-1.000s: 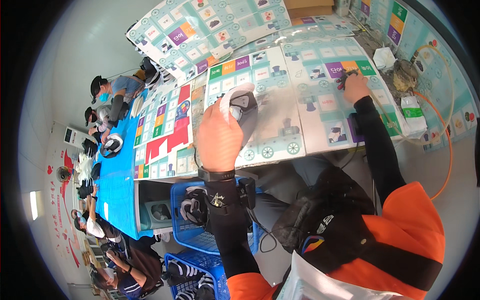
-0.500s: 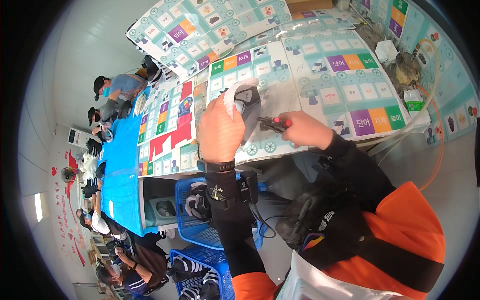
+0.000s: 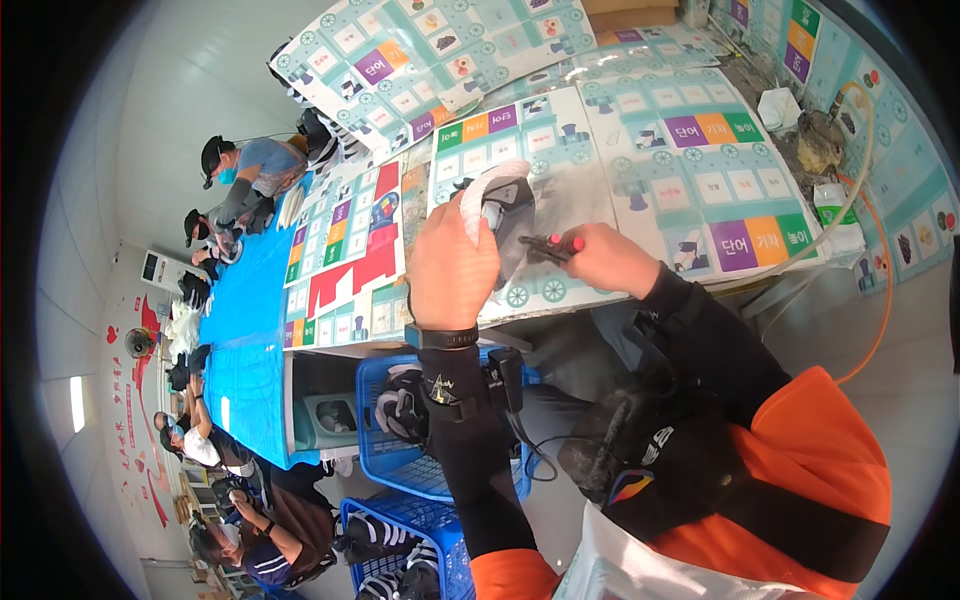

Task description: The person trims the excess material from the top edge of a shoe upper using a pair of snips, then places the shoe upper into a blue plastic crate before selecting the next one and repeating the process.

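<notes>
My left hand (image 3: pixel 452 265) is closed around a grey shoe (image 3: pixel 518 215) with a thick white sole edge, held up above the table. Part of the shoe is hidden behind my fingers. Close by on its right, my right hand (image 3: pixel 615 262) grips small dark nippers with red handle ends (image 3: pixel 548 246). Their tip points left at the grey side of the shoe; I cannot tell whether it touches.
Printed sheets cover the worktable (image 3: pixel 670 180). A blue-topped table (image 3: pixel 245 330) runs off to the left, with several people along it. Below stand a blue basket (image 3: pixel 375 440) and another with striped shoes (image 3: pixel 385 540). An orange hose (image 3: pixel 882 270) hangs at the right.
The view has shifted slightly, so the scene sits a little to the right. Both hands keep their grips, and the nippers stay near the shoe.
</notes>
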Demonstrator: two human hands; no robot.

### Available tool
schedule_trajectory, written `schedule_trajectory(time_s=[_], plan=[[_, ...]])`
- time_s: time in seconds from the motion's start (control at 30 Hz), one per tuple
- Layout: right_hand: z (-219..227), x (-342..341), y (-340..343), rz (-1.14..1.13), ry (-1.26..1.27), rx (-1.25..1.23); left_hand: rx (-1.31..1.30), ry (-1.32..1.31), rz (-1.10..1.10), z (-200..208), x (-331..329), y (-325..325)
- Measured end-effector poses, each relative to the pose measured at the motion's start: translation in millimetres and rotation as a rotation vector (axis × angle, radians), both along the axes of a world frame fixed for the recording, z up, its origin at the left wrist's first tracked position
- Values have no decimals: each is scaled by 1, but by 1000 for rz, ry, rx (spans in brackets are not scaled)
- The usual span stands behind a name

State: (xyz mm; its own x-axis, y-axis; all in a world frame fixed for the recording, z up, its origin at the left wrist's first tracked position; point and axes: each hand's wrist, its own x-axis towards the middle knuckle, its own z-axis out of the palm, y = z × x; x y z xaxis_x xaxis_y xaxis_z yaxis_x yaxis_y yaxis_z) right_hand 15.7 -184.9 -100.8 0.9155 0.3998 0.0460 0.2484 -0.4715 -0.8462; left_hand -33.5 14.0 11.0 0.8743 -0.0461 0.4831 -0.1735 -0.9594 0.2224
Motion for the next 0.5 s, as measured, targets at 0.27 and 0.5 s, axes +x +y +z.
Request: schedule_trajectory(time_s=[0.27,0.5], plan=[[-1,5,9,67,18,74,-4,1,-26,-5,-3,8],[1,2,14,49,-149,76,-34,-16,-54,-7,-2,11]])
